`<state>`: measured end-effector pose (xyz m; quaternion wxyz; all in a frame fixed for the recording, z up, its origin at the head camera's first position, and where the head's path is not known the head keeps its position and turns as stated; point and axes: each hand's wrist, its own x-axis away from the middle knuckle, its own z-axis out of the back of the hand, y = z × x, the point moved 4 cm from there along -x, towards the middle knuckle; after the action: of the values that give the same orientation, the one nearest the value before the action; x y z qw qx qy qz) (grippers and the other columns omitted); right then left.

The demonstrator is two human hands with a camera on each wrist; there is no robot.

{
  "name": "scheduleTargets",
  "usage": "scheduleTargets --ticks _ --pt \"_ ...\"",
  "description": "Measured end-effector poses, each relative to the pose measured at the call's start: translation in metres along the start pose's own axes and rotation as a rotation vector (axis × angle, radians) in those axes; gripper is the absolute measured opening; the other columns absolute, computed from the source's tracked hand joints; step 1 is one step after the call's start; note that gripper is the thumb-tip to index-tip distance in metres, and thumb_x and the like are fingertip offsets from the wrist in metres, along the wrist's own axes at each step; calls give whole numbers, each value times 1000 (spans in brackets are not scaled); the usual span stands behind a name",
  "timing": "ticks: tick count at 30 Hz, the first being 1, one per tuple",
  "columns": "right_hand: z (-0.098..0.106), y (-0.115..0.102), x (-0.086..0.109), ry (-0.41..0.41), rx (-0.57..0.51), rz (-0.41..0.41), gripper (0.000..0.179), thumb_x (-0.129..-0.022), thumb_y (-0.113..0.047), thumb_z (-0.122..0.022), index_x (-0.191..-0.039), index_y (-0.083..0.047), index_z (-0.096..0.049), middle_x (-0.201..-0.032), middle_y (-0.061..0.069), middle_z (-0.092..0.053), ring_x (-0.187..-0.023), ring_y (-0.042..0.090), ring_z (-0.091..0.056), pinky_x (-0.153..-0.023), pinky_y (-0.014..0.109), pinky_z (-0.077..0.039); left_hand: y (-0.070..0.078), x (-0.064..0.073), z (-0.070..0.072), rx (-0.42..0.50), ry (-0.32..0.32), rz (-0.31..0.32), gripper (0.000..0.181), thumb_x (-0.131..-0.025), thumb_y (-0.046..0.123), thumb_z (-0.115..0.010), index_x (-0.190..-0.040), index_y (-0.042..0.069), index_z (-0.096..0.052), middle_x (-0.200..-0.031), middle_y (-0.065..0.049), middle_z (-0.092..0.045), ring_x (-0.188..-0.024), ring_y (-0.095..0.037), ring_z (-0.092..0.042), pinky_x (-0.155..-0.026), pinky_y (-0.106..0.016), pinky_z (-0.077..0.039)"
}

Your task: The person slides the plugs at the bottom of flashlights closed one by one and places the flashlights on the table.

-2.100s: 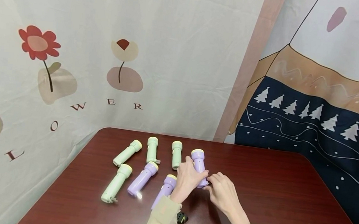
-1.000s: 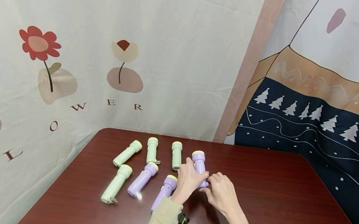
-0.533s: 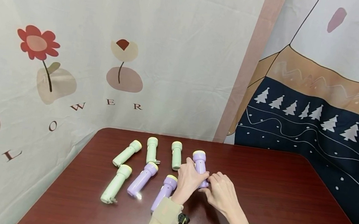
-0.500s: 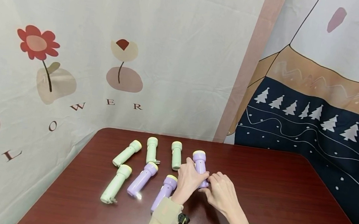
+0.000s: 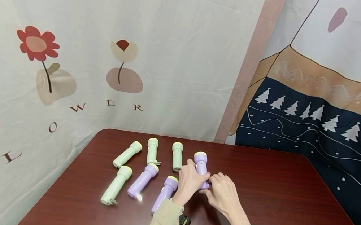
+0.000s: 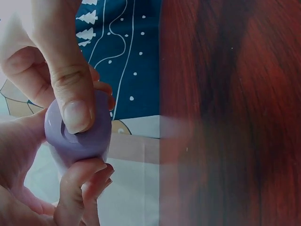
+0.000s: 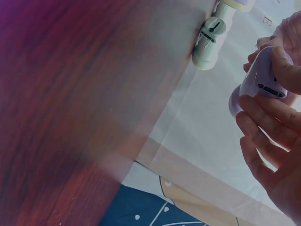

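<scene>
A purple flashlight (image 5: pixel 200 163) with a pale yellow lens rim is held above the table, lens end pointing away. My left hand (image 5: pixel 190 182) grips its barrel. At the tail end, my right hand (image 5: pixel 224 195) holds on with thumb and fingers. The left wrist view shows the right thumb (image 6: pixel 77 113) pressing on the round end of the purple flashlight (image 6: pixel 96 146). In the right wrist view a dark slot (image 7: pixel 271 90) shows on the tail of the flashlight, and right fingers (image 7: pixel 268 120) lie against its side.
On the dark red wooden table (image 5: pixel 273 194) lie several green flashlights, one (image 5: pixel 177 156) just left of my hands. Two more purple flashlights (image 5: pixel 143 180) lie nearer me, one (image 5: pixel 165 194) partly behind my left sleeve. Printed cloths (image 5: pixel 186 55) hang behind the table.
My right thumb and fingers have shifted onto the flashlight's tail, covering a small dark part seen earlier. The flashlight has moved slightly right. In the last half second almost nothing differs.
</scene>
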<state>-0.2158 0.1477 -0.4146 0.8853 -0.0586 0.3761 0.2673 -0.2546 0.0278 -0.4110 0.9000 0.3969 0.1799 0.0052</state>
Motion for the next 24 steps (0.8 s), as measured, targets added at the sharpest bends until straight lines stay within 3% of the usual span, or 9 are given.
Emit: scheduleTargets --ticks 9,16,21,24 --pt "-2 4 2 -107 -49 -95 40 -60 -39 -85 -71 -15 -56 -63 -8 -47 -64 10 -44 -58 25 -39 1 -1 -3 3 -37 3 48 -61 33 -83 -83 5 -51 -62 -6 -55 -54 -23 -55 -48 -28 -40" --pt "0 15 9 -229 -94 -181 35 -65 -40 -82 -77 -17 -58 -71 -9 -55 -69 9 -50 -60 26 -43 0 0 -12 14 -97 50 49 -63 37 -82 -82 7 -49 -62 -4 -53 -56 -22 -55 -49 -28 -39" --pt "7 34 14 -393 -157 -279 34 -71 -44 -77 -89 -18 -65 -83 -7 -64 -78 11 -59 -67 31 -49 4 0 -25 57 -139 73 51 -65 38 -82 -87 5 -49 -66 -7 -56 -59 -26 -58 -52 -32 -42" --pt "16 55 20 -519 -215 -381 42 -74 -49 -74 -100 -16 -67 -91 -4 -68 -85 14 -63 -72 38 -51 8 1 -36 71 -161 90 53 -66 37 -82 -91 3 -50 -70 -11 -59 -63 -30 -60 -55 -34 -45"
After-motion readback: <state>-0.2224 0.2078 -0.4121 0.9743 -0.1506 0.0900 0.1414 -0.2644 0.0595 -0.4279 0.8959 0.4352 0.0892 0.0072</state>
